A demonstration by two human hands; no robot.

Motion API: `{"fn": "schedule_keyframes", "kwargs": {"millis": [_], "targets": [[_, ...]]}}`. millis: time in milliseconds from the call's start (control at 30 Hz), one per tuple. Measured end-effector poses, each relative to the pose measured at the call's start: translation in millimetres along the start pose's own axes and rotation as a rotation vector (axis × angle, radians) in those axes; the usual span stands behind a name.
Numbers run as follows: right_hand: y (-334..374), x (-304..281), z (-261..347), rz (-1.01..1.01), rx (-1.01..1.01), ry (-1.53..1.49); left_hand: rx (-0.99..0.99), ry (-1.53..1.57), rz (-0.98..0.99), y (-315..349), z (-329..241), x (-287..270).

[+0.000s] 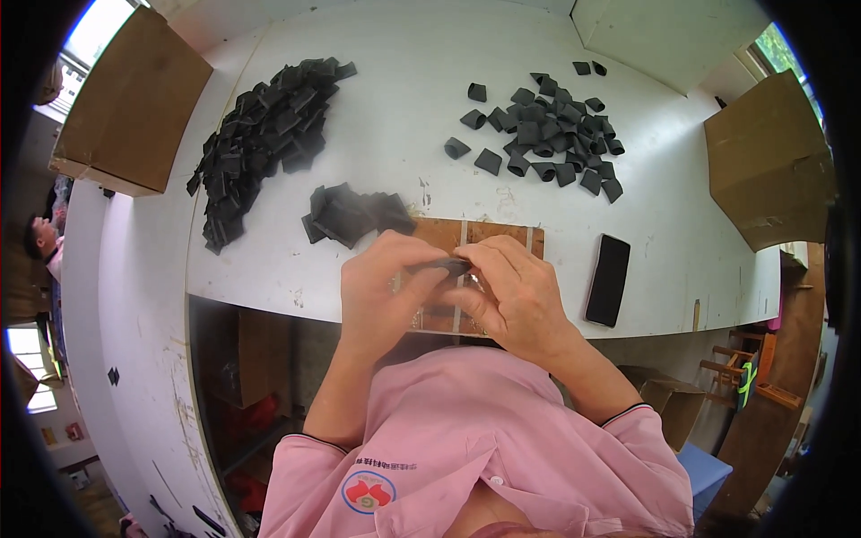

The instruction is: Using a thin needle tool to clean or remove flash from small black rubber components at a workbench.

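Observation:
Close to my body, over a brown board with pale strips point(437, 231), both my hands pinch one small black piece point(456, 266) that looks like soft fabric or foam. My left hand point(381, 287) grips its left end, with thumb and fingers closed. On the other end are the fingertips of my right hand point(523, 291). Fingers cover most of the piece, so its exact shape is hidden. Just beyond my left hand lies a small heap of flat black pieces point(345, 215). At the far right is a pile of short black tube-like sleeves point(543, 130), several with open ends showing.
A long heap of flat black pieces point(269, 125) spreads over the left of the white table point(386, 117). A dark phone point(608, 280) lies right of the board. Cardboard boxes stand at the left point(134, 99) and right point(767, 161). Another person point(47, 240) is at the far left.

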State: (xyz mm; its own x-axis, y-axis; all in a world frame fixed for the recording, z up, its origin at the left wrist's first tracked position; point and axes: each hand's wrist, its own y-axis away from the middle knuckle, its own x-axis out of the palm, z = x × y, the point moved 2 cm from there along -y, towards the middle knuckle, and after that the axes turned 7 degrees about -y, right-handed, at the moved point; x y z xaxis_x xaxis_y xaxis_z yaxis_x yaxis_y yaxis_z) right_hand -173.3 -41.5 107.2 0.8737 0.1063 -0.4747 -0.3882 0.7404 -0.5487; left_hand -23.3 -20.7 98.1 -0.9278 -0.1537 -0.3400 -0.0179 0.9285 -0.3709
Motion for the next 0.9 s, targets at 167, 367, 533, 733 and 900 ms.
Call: {"fn": "schedule_keyframes", "kwargs": {"millis": [167, 367, 533, 733, 900], "targets": [[-19.9, -12.3, -3.6, 0.246, 0.068, -0.181, -0.048, -0.07, -0.152, 8.9, 36.0, 2.4], [-24.1, -30.1, -73.0, -0.218, 0.553, -0.584, -0.32, -0.41, -0.055, 16.0, 116.6, 11.5], [32.6, 2.1, -64.1, 0.22, 0.825, -0.573, -0.117, -1.032, 0.189, 14.4, 130.0, 26.7], [47.3, 11.9, -36.3, 0.248, 0.577, -0.348, -0.251, -0.564, 0.003, 23.6, 127.1, 15.2], [62.0, 16.6, -23.1, 0.237, 0.582, -0.296, -0.743, 0.912, -0.044, 37.4, 59.8, 9.5]]}}
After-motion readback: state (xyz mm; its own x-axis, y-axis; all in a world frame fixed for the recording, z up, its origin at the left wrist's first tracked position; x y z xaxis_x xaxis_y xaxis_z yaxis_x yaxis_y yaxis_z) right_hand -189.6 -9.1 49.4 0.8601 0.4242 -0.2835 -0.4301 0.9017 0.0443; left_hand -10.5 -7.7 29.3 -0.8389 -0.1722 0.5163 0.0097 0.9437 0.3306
